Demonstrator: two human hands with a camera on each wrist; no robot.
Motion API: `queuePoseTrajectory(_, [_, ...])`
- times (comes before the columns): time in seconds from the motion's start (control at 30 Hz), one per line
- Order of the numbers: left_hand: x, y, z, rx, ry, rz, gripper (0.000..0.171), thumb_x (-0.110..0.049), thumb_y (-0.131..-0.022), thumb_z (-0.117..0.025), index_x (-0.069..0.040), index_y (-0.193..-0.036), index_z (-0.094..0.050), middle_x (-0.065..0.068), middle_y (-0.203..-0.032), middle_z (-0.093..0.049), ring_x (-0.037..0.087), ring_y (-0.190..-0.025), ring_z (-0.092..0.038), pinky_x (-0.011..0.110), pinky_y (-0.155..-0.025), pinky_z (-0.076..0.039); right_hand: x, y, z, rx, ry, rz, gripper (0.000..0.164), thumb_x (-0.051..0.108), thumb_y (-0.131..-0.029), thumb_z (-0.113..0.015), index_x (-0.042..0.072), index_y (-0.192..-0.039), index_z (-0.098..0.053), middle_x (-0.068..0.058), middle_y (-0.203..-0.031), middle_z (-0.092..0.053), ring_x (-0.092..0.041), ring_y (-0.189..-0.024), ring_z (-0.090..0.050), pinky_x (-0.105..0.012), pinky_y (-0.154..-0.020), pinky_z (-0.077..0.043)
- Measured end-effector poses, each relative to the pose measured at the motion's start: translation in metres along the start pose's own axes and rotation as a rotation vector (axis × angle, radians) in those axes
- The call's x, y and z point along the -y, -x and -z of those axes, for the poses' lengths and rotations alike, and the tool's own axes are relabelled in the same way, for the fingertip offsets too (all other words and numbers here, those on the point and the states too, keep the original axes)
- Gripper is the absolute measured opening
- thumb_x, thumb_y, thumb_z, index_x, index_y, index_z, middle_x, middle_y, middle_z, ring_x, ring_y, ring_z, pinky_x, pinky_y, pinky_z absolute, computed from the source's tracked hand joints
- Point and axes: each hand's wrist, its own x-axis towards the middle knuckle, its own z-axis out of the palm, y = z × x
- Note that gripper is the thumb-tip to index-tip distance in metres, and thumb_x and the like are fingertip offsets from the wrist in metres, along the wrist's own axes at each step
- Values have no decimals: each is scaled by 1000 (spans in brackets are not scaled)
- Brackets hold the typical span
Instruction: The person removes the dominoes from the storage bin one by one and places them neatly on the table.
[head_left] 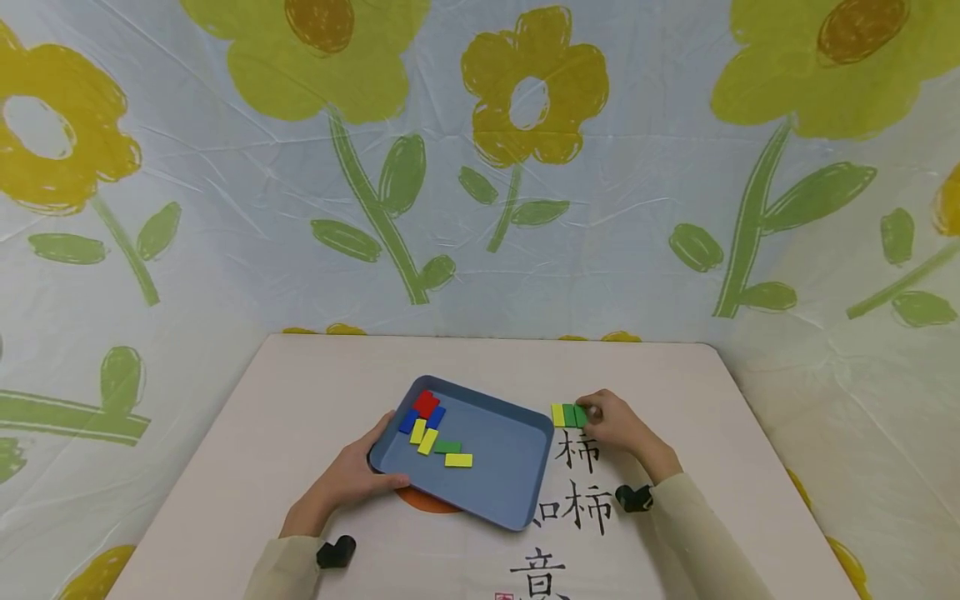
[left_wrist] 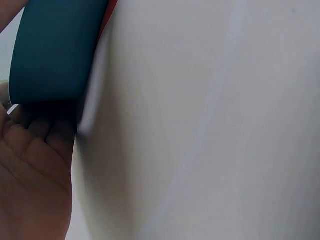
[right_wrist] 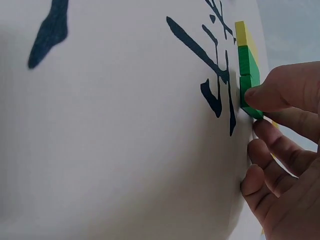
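A blue-grey rectangular tray [head_left: 498, 496] is held at its left end by my left hand [head_left: 352, 471], with the thumb along the near rim. In the left wrist view the fingers of that hand reach under the tray [left_wrist: 55, 55]. Several red, blue, yellow and green blocks lie in the tray's left half, among them a yellow block [head_left: 458, 460]. To the right of the tray my right hand [head_left: 618, 425] pinches a green block [right_wrist: 246, 86] at the end of a short row. Beside it stand another green block [right_wrist: 244, 60] and a yellow block [right_wrist: 241, 34].
The pale table cover [head_left: 480, 354] bears black brush characters [head_left: 588, 508] below the row of blocks. Part of an orange print [head_left: 427, 500] shows under the tray's near edge. A flower-patterned cloth [head_left: 622, 225] hangs behind and at the sides.
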Motion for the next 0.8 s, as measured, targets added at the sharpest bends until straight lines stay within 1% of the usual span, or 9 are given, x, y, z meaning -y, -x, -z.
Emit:
queuePoseTrajectory(0.17, [-2, 1, 1, 1, 11, 10, 116, -58, -75, -85, -32, -166, -19, 15, -166, -35, 43, -148, -40, 67, -115, -37, 1, 0, 0, 8, -7, -9, 45, 3, -87, -70, -3, -131, -66, -22, -128, -61, -30, -104, -60, -49, -90, -55])
queuePoseTrajectory(0.43, [-2, 1, 0, 5, 21, 7, 116, -58, -75, -86, -32, -166, -19, 14, -166, -36, 42, -149, -39, 67, -116, -37, 2, -1, 1, 17, 5, 8, 47, 2, -84, -70, -5, -130, -66, -23, -126, -61, -28, -99, -58, -46, -84, -54])
queuePoseTrajectory(0.6, [-2, 1, 0, 2, 20, 7, 116, -58, -75, -86, -31, -166, -19, 14, -166, -36, 41, -149, -39, 66, -116, -37, 4, -2, 3, 25, 19, 13, 54, 1, -84, -70, -5, -137, -60, -22, -123, -62, -28, -96, -58, -43, -81, -53])
queuePoseTrajectory(0.8, [-1, 1, 0, 0, 27, 8, 117, -59, -74, -86, -32, -166, -20, 14, -166, -35, 42, -149, -38, 66, -116, -36, 8, -1, 5, 38, 19, -9, 63, 9, -84, -75, -3, -143, -55, -23, -125, -61, -30, -101, -60, -47, -83, -54])
